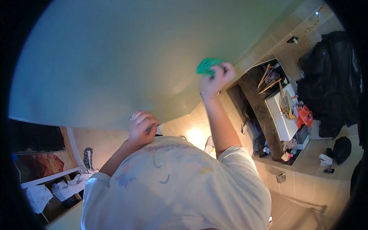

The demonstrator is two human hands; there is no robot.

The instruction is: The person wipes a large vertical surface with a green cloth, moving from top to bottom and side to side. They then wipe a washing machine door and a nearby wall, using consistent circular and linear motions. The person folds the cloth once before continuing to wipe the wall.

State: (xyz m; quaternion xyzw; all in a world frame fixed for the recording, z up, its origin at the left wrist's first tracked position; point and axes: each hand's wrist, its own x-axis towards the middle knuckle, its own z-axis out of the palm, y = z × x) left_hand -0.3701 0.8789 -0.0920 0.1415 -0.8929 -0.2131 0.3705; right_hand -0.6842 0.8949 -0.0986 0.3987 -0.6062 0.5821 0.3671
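Observation:
My right hand (214,82) is closed around a crumpled green cloth (209,65), over a large smooth pale green panel (120,57). The fingers look slightly blurred, and part of the cloth is hidden behind them. My left hand (142,127) is curled at the panel's near edge, close to my chest. A small shiny spot shows by its knuckles. Whether these fingers grip the edge or just rest there is not plain.
To the right, a white washbasin (280,112) holds wooden hangers (283,100) beside a red plastic bag (304,116). Black garments (327,80) hang by a tiled wall with a plugged-in cable (306,37). Open shelving (61,201) with white cloths stands lower left. The tiled floor (195,122) reflects a bright light.

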